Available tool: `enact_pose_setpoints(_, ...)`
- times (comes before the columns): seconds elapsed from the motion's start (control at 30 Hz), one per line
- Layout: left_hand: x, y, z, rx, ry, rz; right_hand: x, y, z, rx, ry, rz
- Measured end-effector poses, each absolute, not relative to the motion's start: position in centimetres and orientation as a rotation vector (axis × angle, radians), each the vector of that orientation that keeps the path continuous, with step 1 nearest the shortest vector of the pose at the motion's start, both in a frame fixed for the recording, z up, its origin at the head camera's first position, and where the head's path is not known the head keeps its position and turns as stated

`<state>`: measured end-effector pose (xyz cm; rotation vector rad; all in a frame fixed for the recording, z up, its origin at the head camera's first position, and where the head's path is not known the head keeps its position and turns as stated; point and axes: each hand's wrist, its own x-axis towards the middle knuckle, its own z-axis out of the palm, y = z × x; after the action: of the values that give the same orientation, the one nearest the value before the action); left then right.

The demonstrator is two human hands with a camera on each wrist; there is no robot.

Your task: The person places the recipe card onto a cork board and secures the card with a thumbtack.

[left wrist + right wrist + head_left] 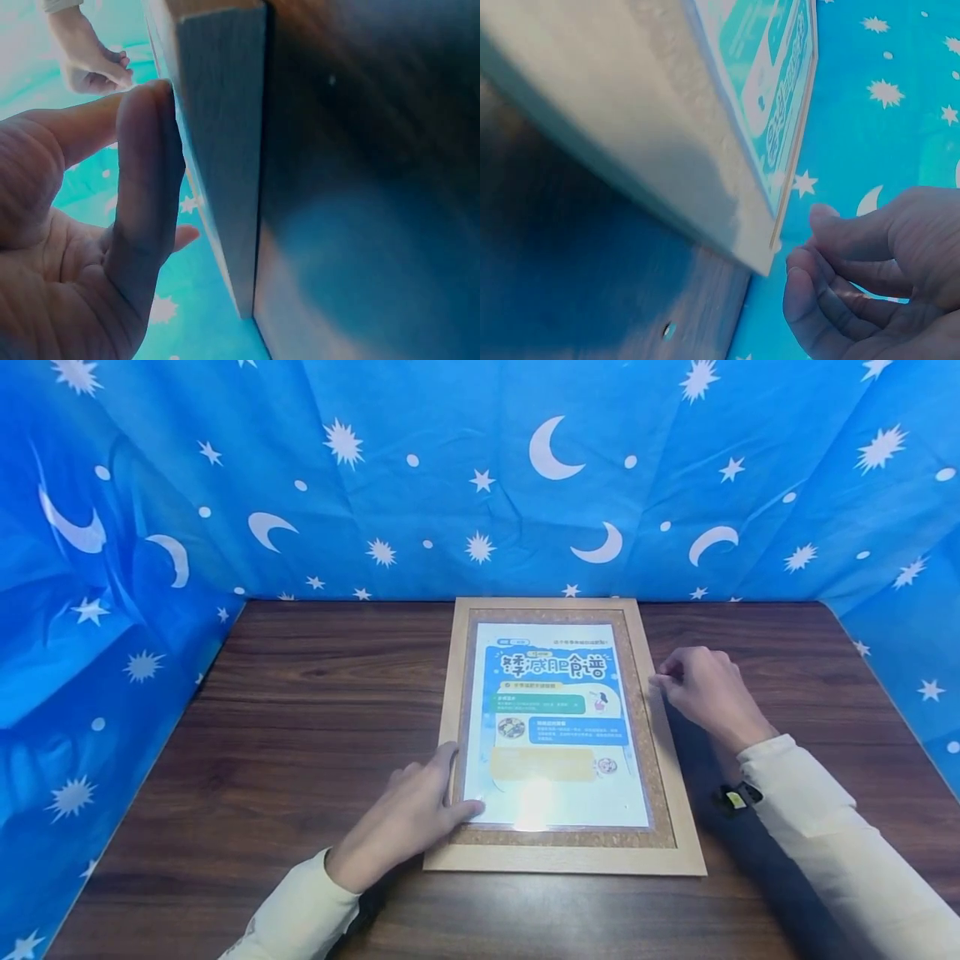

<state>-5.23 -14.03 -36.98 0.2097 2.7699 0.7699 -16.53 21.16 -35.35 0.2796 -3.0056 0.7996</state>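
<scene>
One wooden frame, lying flat on the dark wood-grain table, before both hands. Inside the pale border, a brown speckled panel, and upon it, a glossy printed sheet. On this sheet, large Chinese characters near the top, then a green box, a blue box and a yellow box, with small pictures beside them. Near the lower edge of the sheet, a bright reflection of light.

At the lower left part of the wooden frame, the left hand, gripping the side bar: thumb laid over the bar onto the corner of the sheet, fingers against the outer side. In the left wrist view, one fingertip touching the edge.

At the right bar, toward its upper half, the right hand, with fingers curled in and the tips of thumb and forefinger close together. Impossible to tell any small thing between these tips, or a contact with the bar; in the right wrist view, just beside the frame.

On both arms, cream sleeves; under the right wrist, a small black device. Behind the table and at both sides, a blue curtain with white moons, stars and dots.
</scene>
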Motion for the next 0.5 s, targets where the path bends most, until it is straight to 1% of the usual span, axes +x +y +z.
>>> enact_pose_setpoints(0.13,-5.7,-14.1,-36.6,0.271,2.869,0.742,-17.3,19.6,-35.2,0.324,-3.012,0.807)
enact_pose_setpoints(0.3,-7.1,-14.1,-36.4,0.458,3.007,0.635,-18.5,17.6,-35.2,0.357,-3.05,0.845)
enact_pose_setpoints(0.5,-8.6,-14.0,-37.1,0.549,2.888,0.457,-20.1,15.2,-35.6,0.383,-3.106,0.836)
